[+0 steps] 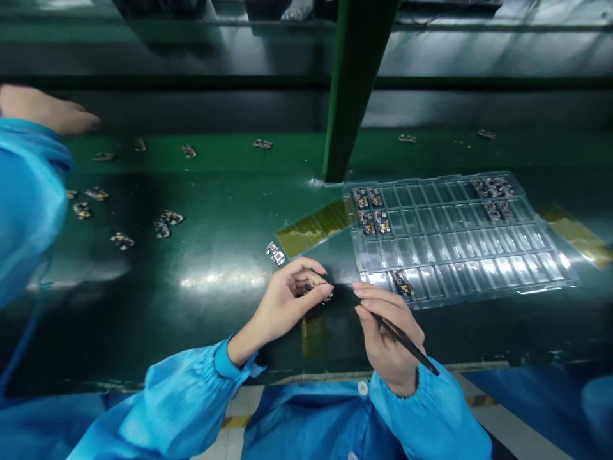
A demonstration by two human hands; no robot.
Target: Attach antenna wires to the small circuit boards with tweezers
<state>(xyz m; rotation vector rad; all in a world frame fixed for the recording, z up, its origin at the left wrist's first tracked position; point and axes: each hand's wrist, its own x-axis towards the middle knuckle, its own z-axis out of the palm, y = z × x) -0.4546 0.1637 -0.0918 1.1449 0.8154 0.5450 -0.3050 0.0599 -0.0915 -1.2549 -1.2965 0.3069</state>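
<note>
My left hand (pixel 293 291) is closed, thumb and fingers wrapped round a small circuit board (pixel 310 289) that is partly hidden by the fingers. To its right, my right hand (pixel 390 322) grips a pair of black tweezers (pixel 407 343), whose tips point toward the left hand. Just beyond my left hand lies another small circuit board (pixel 276 253), beside a strip of amber film (pixel 313 230). A clear plastic tray (pixel 445 246) with rows of narrow slots sits past my right hand; boards fill a few slots at its left and far right, and one board (pixel 402 283) rests in the front row.
A green post (pixel 354 96) rises from the bench behind the tray. Loose circuit boards (pixel 163 223) are scattered over the left and back of the green bench (pixel 230 204). At far left, another person's hand (pixel 45 110) reaches over the bench. Amber tape (pixel 577 236) lies right of the tray.
</note>
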